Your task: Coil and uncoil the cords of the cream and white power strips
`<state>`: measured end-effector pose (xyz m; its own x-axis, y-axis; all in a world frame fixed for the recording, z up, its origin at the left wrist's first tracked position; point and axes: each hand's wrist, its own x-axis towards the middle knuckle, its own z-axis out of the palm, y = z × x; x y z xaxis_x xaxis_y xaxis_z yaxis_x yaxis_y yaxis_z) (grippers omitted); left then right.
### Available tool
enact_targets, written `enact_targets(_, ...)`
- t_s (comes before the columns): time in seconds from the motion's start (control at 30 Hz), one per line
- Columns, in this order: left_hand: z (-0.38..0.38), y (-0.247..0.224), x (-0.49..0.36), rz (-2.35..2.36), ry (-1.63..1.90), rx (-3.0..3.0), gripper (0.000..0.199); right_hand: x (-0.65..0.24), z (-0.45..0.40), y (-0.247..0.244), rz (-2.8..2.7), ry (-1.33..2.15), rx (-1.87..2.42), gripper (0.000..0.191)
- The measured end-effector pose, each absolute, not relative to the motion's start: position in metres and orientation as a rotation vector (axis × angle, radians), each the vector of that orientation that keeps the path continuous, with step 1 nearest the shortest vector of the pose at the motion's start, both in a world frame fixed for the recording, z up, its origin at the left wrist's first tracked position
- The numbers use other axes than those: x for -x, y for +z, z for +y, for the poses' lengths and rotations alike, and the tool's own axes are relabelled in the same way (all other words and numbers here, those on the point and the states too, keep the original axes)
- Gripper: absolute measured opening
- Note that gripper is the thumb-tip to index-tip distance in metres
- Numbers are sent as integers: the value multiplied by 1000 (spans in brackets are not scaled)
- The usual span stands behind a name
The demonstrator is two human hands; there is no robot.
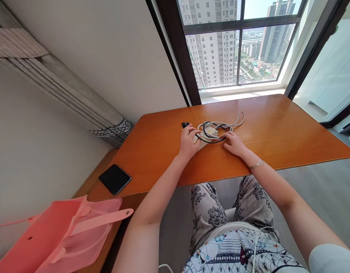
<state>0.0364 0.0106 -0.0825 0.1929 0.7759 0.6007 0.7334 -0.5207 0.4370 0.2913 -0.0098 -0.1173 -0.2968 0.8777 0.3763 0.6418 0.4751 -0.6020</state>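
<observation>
A tangle of cables lies on the brown wooden table, with a black cable [211, 142] looped among white cables [238, 120]. Under and among the loops sits a white power strip [203, 144], partly covered. My left hand [189, 143] is at the left end of the bundle, its fingers closed on the black cable beside the strip. Just beyond those fingers is a small black plug-like piece [185, 124]. On the other side, my right hand [234, 144] has its fingertips closed at the edge of the loops, holding cable there.
A dark phone or tablet [114, 179] lies at the table's left corner. Below it, a pink bag [67, 235] with a strap stands open. The table [291, 132] reaches to the window [240, 57], and a tied curtain [112, 121] hangs at the left.
</observation>
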Motion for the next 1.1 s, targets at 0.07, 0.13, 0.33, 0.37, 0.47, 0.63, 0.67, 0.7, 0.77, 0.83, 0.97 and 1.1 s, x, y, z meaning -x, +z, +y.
enact_targets(0.07, 4, -81, -44, 1402, 1342, -2480, 19, -291, -9, -117, -2021, 427, 1269, 38)
enact_targets(0.13, -2, -81, -52, 1292, 1391, -2559, 17, -292, -8, -116, -1988, 412, 1276, 37)
enact_targets(0.33, 5, -80, -78, 1126, 1441, -2611, 19, -293, -13, -111, -1901, 436, 1224, 33)
enact_targets(0.37, 9, -79, -82, 1126, 1443, -2606, 20, -292, -15, -111, -1898, 454, 1192, 32)
enact_targets(0.47, 21, -77, -95, 1127, 1405, -2597, 22, -291, -19, -109, -1891, 508, 1099, 32)
enact_targets(0.63, 29, -85, -116, 837, 1233, -2646, 37, -289, -19, -111, -1946, 543, 1056, 46)
enact_targets(0.67, 29, -88, -117, 801, 1204, -2644, 42, -289, -18, -111, -1970, 573, 1076, 45)
enact_targets(0.7, 29, -91, -118, 793, 1186, -2637, 47, -289, -19, -112, -1994, 610, 1102, 43)
enact_targets(0.77, 28, -96, -115, 849, 1177, -2622, 53, -287, -19, -112, -2008, 656, 1155, 36)
enact_targets(0.83, 28, -98, -109, 969, 1188, -2615, 52, -286, -20, -112, -1951, 657, 1185, 33)
enact_targets(0.97, 29, -94, -96, 1388, 1301, -2490, 40, -284, -21, -113, -1722, 667, 1172, 42)
enact_targets(1.1, 33, -93, -93, 1789, 1245, -2237, 52, -286, -20, -116, -1526, 610, 1156, 46)
